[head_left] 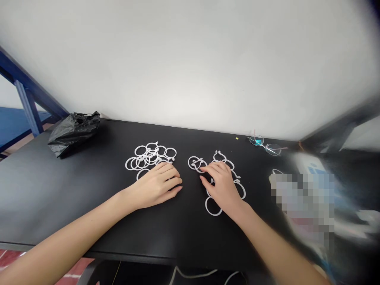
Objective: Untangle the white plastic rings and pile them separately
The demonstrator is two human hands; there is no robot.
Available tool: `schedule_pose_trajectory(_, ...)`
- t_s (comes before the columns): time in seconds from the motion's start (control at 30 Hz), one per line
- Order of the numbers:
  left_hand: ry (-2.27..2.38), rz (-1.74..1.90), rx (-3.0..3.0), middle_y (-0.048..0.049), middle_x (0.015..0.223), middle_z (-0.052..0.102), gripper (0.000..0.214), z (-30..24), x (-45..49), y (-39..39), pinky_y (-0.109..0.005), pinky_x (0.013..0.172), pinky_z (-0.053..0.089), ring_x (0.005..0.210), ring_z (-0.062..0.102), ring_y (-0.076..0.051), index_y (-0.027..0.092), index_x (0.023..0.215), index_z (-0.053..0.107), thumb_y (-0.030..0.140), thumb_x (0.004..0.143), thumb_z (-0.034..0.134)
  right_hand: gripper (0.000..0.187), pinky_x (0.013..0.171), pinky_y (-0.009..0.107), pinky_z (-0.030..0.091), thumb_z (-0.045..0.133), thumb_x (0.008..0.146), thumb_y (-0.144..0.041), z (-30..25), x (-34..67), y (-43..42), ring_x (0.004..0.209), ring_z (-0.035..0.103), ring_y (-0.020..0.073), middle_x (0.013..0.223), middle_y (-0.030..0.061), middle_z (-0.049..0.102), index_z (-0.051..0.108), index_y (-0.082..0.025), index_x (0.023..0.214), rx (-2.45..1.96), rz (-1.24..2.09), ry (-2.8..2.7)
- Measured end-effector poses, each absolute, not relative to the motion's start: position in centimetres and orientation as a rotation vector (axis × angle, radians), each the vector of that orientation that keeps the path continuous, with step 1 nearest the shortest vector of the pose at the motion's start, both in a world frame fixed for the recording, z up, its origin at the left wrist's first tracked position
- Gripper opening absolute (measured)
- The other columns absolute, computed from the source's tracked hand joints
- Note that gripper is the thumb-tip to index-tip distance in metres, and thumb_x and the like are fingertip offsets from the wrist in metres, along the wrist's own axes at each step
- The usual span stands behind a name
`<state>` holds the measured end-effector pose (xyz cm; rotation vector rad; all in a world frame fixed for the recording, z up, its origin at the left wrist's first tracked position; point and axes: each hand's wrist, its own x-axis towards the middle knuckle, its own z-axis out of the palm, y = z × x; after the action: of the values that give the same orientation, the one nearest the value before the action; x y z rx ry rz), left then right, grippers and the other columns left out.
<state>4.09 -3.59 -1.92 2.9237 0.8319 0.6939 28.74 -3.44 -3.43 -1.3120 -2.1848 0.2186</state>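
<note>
Two loose groups of white plastic rings with small eyelets, which look like curtain rings, lie on the black table. My left hand (158,184) rests at the near right edge of the left group of rings (141,162), its fingers loosely bent and partly covering a few. Nothing shows in its grasp. Over the right group of rings (213,206) is my right hand (221,182), thumb and index finger apart. Its index fingertip is at a pair of overlapping rings (194,162); whether it presses on them I cannot tell. The palm hides part of this group.
A crumpled black plastic bag (74,132) sits at the table's (118,233) back left. Eyeglasses (264,145) lie at the back right near the white wall (178,67). Blurred, pixelated items (303,198) occupy the right side. Blue metal framing (29,105) rises at the left.
</note>
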Motion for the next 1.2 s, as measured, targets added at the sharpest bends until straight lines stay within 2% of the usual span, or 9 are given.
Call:
schedule_pose_trajectory(0.23, 0.818, 0.694, 2.897, -0.0072, 0.092, 0.066, 0.013, -1.9, 4.4, -3.6, -0.036, 0.085, 0.048, 0.088, 0.058, -0.020, 0.015, 0.099, 0.063, 0.018, 0.097, 0.050, 0.016, 0.101, 0.055, 0.040, 0.056, 0.090, -0.010, -3.6, 28.6, -3.4, 0.088, 0.062, 0.0234, 0.084, 0.0029, 0.070, 0.066, -0.023, 0.090, -1.196, 0.219, -2.142)
schedule_pose_trajectory(0.3, 0.827, 0.704, 2.853, -0.0077, 0.095, 0.066, 0.015, -1.9, 4.4, -3.8, -0.037, 0.086, 0.048, 0.089, 0.058, -0.021, 0.015, 0.106, 0.061, 0.019, 0.097, 0.050, 0.017, 0.096, 0.052, 0.046, 0.055, 0.091, -0.012, -3.2, 28.5, -3.5, 0.087, 0.063, 0.0223, 0.085, 0.0035, 0.070, 0.067, -0.024, 0.092, -1.089, 0.228, -2.088)
schedule_pose_trajectory(0.43, 0.898, 0.759, 2.462, -0.0098, 0.111, 0.063, 0.047, -1.9, 4.7, -4.6, -0.040, 0.091, 0.052, 0.100, 0.060, -0.021, 0.020, 0.140, 0.039, 0.025, 0.096, 0.054, 0.020, 0.071, 0.038, 0.055, 0.059, 0.089, -0.010, -2.2, 27.9, -4.0, 0.077, 0.064, 0.0195, 0.083, 0.0041, 0.071, 0.068, -0.024, 0.100, -0.824, 0.310, -1.999)
schedule_pose_trajectory(0.53, 0.870, 0.803, 2.078, -0.0119, 0.128, 0.057, 0.062, -1.9, 5.4, -5.4, -0.040, 0.095, 0.054, 0.108, 0.061, -0.021, 0.025, 0.149, 0.024, 0.025, 0.096, 0.055, 0.023, 0.065, 0.033, 0.057, 0.061, 0.088, -0.008, -1.8, 27.2, -4.9, 0.074, 0.067, 0.0177, 0.085, 0.0047, 0.072, 0.069, -0.024, 0.102, -0.691, 0.431, -1.953)
schedule_pose_trajectory(0.77, 0.787, 0.837, 1.801, -0.0102, 0.119, 0.063, 0.041, -1.6, 6.4, -5.8, -0.038, 0.094, 0.057, 0.108, 0.065, -0.020, 0.023, 0.134, 0.042, 0.022, 0.096, 0.055, 0.015, 0.069, 0.029, 0.063, 0.062, 0.088, -0.013, -2.1, 26.4, -6.1, 0.077, 0.073, 0.0165, 0.087, 0.0030, 0.075, 0.068, -0.025, 0.097, -0.671, 0.647, -1.941)
schedule_pose_trajectory(0.9, 0.862, 0.833, 1.882, -0.0064, 0.108, 0.065, 0.033, -1.2, 6.2, -5.5, -0.034, 0.086, 0.056, 0.097, 0.065, -0.017, 0.022, 0.126, 0.047, 0.026, 0.095, 0.057, 0.042, 0.075, 0.030, 0.064, 0.058, 0.089, -0.011, -1.9, 26.6, -6.3, 0.081, 0.074, 0.0161, 0.094, 0.0035, 0.074, 0.053, -0.026, 0.128, -0.724, 0.865, -1.790)
schedule_pose_trajectory(0.97, 0.910, 0.808, 1.975, -0.0055, 0.105, 0.063, 0.029, -1.0, 6.1, -5.4, -0.033, 0.083, 0.054, 0.092, 0.062, -0.017, 0.022, 0.122, 0.050, 0.029, 0.095, 0.057, 0.045, 0.076, 0.031, 0.064, 0.056, 0.091, -0.013, -1.8, 26.7, -6.4, 0.082, 0.075, 0.0160, 0.097, 0.0046, 0.073, 0.049, -0.026, 0.134, -0.746, 0.933, -1.737)
schedule_pose_trajectory(1.1, 0.981, 0.798, 2.081, -0.0034, 0.094, 0.059, 0.026, -0.9, 6.1, -5.5, -0.032, 0.078, 0.050, 0.083, 0.057, -0.016, 0.021, 0.117, 0.052, 0.034, 0.095, 0.056, 0.021, 0.068, 0.026, 0.063, 0.060, 0.090, -0.016, -1.7, 26.5, -6.3, 0.073, 0.073, 0.0145, 0.087, 0.0031, 0.073, 0.067, -0.024, 0.109, -0.802, 0.825, -1.775)
schedule_pose_trajectory(1.2, 1.012, 0.808, 2.083, -0.0020, 0.089, 0.056, 0.023, -0.9, 6.1, -5.5, -0.031, 0.075, 0.049, 0.080, 0.054, -0.015, 0.020, 0.113, 0.053, 0.033, 0.094, 0.057, 0.021, 0.065, 0.028, 0.061, 0.060, 0.091, -0.016, -1.9, 26.5, -6.2, 0.069, 0.072, 0.0151, 0.082, 0.0029, 0.074, 0.070, -0.024, 0.107, -0.807, 0.740, -1.785)
